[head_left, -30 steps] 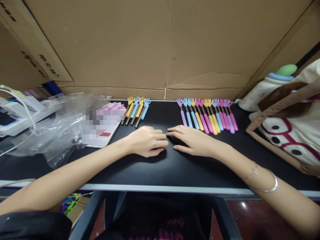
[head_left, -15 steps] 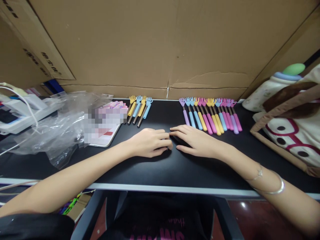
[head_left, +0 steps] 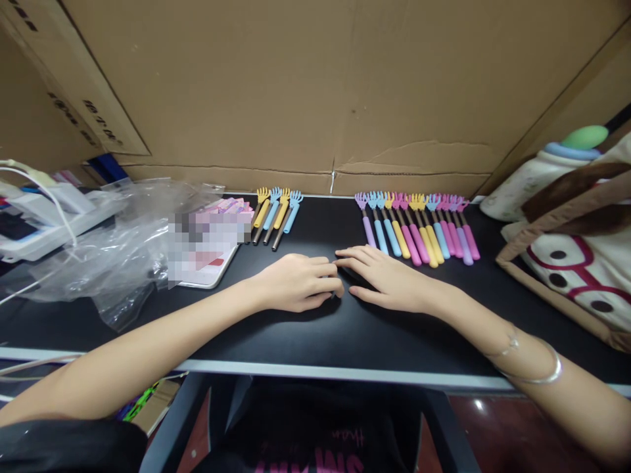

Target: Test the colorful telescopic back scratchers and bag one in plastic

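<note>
The left hand (head_left: 298, 282) curls, any pinch hidden, and the right hand (head_left: 387, 279) spreads loosely, on the tabletop (head_left: 315, 341) near far-left scratchers (head_left: 281, 215) and far-right scratchers (head_left: 426, 245), apparently aligned for easy access.

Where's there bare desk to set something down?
Between the left scratchers and the right scratchers, beyond the left hand and right hand; also nearer than both, up to the front edge. Crowded: left end, plastic bag; right end, fabric bag.

Both hands (head_left: 340, 281) rest on the black table (head_left: 305, 341), near hand-shaped scratchers (head_left: 417, 230).
</note>
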The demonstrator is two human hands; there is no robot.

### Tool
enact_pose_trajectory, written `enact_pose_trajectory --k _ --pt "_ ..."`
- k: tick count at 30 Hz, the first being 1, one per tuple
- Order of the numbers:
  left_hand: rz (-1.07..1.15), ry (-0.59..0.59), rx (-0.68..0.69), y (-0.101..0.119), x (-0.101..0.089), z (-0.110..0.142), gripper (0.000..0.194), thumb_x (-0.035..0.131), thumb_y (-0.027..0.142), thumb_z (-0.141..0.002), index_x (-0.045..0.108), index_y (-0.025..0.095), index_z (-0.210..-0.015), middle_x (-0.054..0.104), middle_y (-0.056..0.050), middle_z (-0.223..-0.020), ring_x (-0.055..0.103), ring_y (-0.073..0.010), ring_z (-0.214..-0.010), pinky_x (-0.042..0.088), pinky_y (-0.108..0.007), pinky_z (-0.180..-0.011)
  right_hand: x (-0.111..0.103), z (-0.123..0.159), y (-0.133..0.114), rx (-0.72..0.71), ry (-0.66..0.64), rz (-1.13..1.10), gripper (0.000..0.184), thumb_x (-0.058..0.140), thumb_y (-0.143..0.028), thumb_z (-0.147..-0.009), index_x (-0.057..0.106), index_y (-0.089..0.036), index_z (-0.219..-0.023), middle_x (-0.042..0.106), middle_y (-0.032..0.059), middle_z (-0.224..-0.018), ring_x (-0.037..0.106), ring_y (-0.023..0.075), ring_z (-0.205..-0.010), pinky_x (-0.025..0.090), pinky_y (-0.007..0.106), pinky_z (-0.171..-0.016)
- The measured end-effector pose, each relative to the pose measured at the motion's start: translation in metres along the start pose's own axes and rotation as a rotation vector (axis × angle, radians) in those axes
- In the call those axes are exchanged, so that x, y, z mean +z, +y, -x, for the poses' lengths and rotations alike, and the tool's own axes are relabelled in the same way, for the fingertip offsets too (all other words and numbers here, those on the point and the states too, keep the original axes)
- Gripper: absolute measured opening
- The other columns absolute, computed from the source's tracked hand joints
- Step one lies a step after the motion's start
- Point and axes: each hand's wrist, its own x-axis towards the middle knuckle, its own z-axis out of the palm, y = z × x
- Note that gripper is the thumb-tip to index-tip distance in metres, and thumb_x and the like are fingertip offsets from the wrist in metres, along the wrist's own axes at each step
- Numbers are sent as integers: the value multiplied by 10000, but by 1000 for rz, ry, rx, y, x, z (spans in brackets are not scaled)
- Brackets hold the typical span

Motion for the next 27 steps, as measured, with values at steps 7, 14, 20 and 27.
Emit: enact_pose_trajectory --k 7,14,20,27 --pt "-20 1 15 1 -1 1 178 434 223 -931 592 244 -1009 618 12 -914 545 -143 -857 381 -277 -639 -1 0 0 1 -9 4 466 452 -384 -920 486 -136 -1314 478 153 -1386 405 274 -1293 326 502 -1079" --pt "-121 11 -22 -10 -6 2 184 440 244 -929 617 233 -979 635 6 -889 558 -145 -818 393 -282 -622 -1 1 1 13 -27 -1 475 419 -397 -936 477 -149 -1337 478 146 -1393 402 277 -1297 311 522 -1082" --pt "-210 43 -355 -40 -14 13 241 437 294 -932 613 215 -1077 652 -38 -1021 556 -204 -1000 450 -307 -783 -3 1 0 33 -50 0 474 393 -397 -947 467 -161 -1351 463 137 -1416 394 272 -1308 292 534 -1096" --pt "-298 -56 -688 -59 -2 24 409 417 392 -944 567 159 -1246 614 -126 -1197 474 -292 -1204 392 -418 -998 -4 1 -2 13 -25 27 448 389 -379 -954 491 -163 -1333 491 140 -1392 424 262 -1287 295 533 -1099"
